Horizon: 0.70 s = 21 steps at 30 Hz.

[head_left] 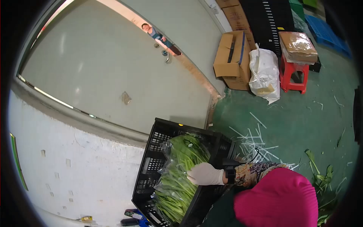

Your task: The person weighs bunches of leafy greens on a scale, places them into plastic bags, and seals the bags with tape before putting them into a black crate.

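A black plastic crate (152, 145) stands against the white wall, tilted in the view. Inside it lie leafy green vegetables (176, 189) in clear plastic bags. One gloved hand shows, my right hand (206, 174), in a white glove with a black band at the wrist. It rests on the bagged vegetables near the crate's right side. Its fingers curl inward at the bag, and what they hold, if anything, is hidden. My left hand does not show.
A grey door (113, 64) stands slightly ajar, with a person (157, 34) beyond it. Cardboard box (231, 60), white sack (264, 72) and red stool (293, 75) bearing a wrapped package stand at the upper right. White strips (257, 143) and loose leaves (321, 176) litter the green floor.
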Each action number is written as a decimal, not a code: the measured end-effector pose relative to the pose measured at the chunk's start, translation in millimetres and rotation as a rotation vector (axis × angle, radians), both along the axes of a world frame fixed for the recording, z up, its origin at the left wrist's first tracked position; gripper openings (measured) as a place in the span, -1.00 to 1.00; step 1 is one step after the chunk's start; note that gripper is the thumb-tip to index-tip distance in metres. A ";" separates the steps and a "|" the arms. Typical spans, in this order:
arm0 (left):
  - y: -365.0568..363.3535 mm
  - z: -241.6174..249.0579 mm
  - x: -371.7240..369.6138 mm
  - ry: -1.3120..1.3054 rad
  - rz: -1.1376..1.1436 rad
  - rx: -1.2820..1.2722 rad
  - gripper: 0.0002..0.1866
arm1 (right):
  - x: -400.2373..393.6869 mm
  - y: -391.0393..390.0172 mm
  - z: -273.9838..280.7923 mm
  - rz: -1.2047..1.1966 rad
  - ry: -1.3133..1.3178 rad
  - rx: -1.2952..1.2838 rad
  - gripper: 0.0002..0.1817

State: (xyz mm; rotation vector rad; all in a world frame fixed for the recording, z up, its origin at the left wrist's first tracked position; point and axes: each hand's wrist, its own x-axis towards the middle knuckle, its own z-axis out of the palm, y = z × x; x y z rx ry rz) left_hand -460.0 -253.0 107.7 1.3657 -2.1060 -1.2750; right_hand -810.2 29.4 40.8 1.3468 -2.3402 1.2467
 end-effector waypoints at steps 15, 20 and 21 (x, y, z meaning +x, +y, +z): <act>47.7 -26.0 -26.6 0.131 0.184 -0.288 -0.56 | 1.0 12.5 16.5 0.073 0.155 0.020 -0.76; 46.3 -48.0 -14.1 0.265 0.405 -0.609 -0.47 | 15.4 -5.7 28.1 0.083 0.024 0.134 -0.80; 47.6 -60.4 -1.6 0.203 0.437 -0.746 -0.45 | 20.5 -9.4 28.7 0.033 0.007 0.127 -0.81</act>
